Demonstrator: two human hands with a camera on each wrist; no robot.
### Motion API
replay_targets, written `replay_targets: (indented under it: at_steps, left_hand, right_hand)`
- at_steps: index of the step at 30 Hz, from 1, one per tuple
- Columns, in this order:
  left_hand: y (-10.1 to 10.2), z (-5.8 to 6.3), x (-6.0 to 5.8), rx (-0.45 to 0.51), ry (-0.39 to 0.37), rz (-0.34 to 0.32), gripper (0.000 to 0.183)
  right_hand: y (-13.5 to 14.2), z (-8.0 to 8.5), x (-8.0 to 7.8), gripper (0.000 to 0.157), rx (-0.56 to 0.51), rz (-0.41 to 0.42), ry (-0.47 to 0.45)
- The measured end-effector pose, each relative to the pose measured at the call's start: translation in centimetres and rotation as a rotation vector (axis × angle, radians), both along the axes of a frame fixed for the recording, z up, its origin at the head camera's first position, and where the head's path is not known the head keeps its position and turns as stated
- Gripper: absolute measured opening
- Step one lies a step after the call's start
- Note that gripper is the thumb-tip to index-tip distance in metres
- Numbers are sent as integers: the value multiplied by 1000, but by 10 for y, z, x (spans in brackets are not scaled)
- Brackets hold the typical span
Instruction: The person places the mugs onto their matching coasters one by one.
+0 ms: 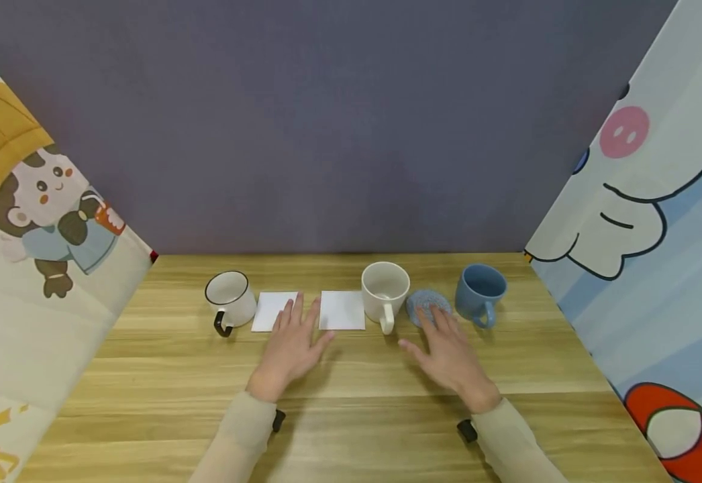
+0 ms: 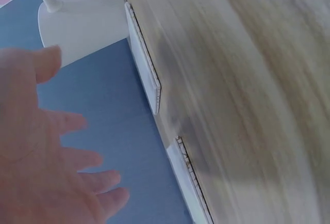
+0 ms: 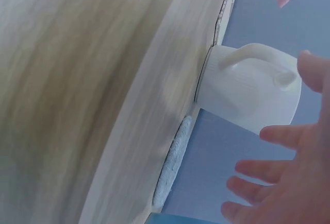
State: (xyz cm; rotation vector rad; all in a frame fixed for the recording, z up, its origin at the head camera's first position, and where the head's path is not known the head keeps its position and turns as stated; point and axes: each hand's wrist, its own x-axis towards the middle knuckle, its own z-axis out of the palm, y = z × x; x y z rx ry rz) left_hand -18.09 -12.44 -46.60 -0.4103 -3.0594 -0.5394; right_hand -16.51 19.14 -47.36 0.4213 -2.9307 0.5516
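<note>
My left hand (image 1: 290, 345), fingers spread and straight, hovers over the table between two white square pads, the left pad (image 1: 266, 314) and the right pad (image 1: 342, 310). Its fingertips overlap the left pad in the head view; the left wrist view shows the hand raised, holding nothing. My right hand (image 1: 452, 359), also spread and bare, is in front of a round grey-blue fuzzy coaster (image 1: 421, 300). Its fingertips cover the coaster's near edge. A plain white mug (image 1: 381, 295) stands between the right pad and the coaster, handle toward me.
A white mug with black rim and handle (image 1: 236, 307) stands left of the pads. Right of the coaster is a blue mug (image 1: 478, 295). A grey wall (image 1: 339, 134) closes the wooden table's (image 1: 363, 429) back; printed cloths (image 1: 55, 349) hang at both sides.
</note>
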Motion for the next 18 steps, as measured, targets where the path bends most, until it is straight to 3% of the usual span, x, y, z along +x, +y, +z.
replay_targets:
  at_steps: [8,13,18]
  left_hand:
    - [-2,0,0,108,-16,2,73]
    - [-1,-1,1,154,-65,-17,72]
    - [1,-4,-5,173,-43,-12,68]
  right_hand:
    - [-6,-5,-3,72,-86,32,69]
    - [-9,-4,-2,64,-167,3,61]
    - [-12,0,-4,56,-288,-30,75]
